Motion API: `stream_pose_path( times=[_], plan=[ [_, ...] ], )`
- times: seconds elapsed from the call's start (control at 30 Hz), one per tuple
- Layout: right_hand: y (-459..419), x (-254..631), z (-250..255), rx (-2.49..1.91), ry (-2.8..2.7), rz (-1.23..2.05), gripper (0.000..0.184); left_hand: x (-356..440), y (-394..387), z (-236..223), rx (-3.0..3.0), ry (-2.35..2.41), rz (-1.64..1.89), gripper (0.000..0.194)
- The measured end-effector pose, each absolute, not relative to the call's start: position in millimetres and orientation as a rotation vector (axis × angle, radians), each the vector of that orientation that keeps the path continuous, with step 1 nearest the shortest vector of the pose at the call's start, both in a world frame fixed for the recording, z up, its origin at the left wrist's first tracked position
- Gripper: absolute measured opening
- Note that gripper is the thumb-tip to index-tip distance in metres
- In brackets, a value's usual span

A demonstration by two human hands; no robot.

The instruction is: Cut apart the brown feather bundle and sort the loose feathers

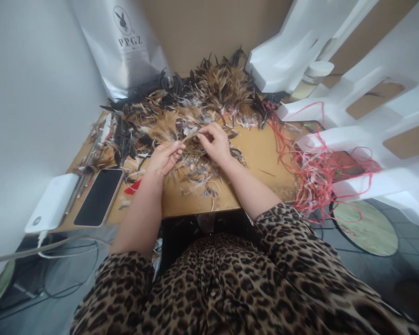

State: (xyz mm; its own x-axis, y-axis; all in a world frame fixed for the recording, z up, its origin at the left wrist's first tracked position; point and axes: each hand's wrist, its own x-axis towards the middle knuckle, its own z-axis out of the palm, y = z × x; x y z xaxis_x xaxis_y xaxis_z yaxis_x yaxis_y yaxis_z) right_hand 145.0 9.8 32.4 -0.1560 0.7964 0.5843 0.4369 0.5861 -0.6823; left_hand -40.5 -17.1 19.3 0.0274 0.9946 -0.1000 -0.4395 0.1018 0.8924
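Observation:
My left hand [165, 157] is closed in a pinch on the base of a brown feather [188, 137] over the near part of the table. At the other end of that thin feather, the thumb and fingertips of my right hand [215, 143] are pinched together. A fan of light brown feathers [165, 126] shows just above my left fingers; whether it is held or lies on the pile, I cannot tell. Beyond both hands spreads a heap of brown and black feathers [223, 86]. Loose fluff and feather scraps [199, 173] lie beneath them.
A phone [99, 197] and a white power bank [52, 202] with a cable lie at left. Tangled red strings [317, 181] hang over the right edge of the wooden table [261, 153]. A silver bag [125, 51] stands behind; white foam pieces [377, 186] crowd the right.

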Motion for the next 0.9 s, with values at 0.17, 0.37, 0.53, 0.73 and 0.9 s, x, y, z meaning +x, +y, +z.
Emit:
stream_pose_path(
  times=[0.17, 0.37, 0.53, 0.73, 0.9],
  plan=[
    [11.0, 131.9, 24.6, -0.951, -1.707, 0.953, 0.035, -38.9, -16.7, 16.1, 0.882, 0.897, 1.314, 0.016],
    [8.3, 124.2, 22.7, -0.883, -1.431, 1.366, 0.036, -35.5, -19.1, 13.9, 0.948, 0.937, 1.197, 0.021],
    [9.8, 126.2, 22.7, -0.849, -1.420, 1.384, 0.036, -34.8, -18.4, 14.8, 0.905, 0.962, 1.190, 0.023],
    [10.1, 126.9, 22.4, -0.864, -1.524, 1.262, 0.033, -33.8, -17.7, 13.8, 0.882, 0.983, 1.175, 0.024],
    [7.7, 125.8, 24.8, -0.903, -1.577, 1.193, 0.028, -32.2, -19.6, 13.6, 0.966, 1.031, 1.122, 0.024]
  ],
)
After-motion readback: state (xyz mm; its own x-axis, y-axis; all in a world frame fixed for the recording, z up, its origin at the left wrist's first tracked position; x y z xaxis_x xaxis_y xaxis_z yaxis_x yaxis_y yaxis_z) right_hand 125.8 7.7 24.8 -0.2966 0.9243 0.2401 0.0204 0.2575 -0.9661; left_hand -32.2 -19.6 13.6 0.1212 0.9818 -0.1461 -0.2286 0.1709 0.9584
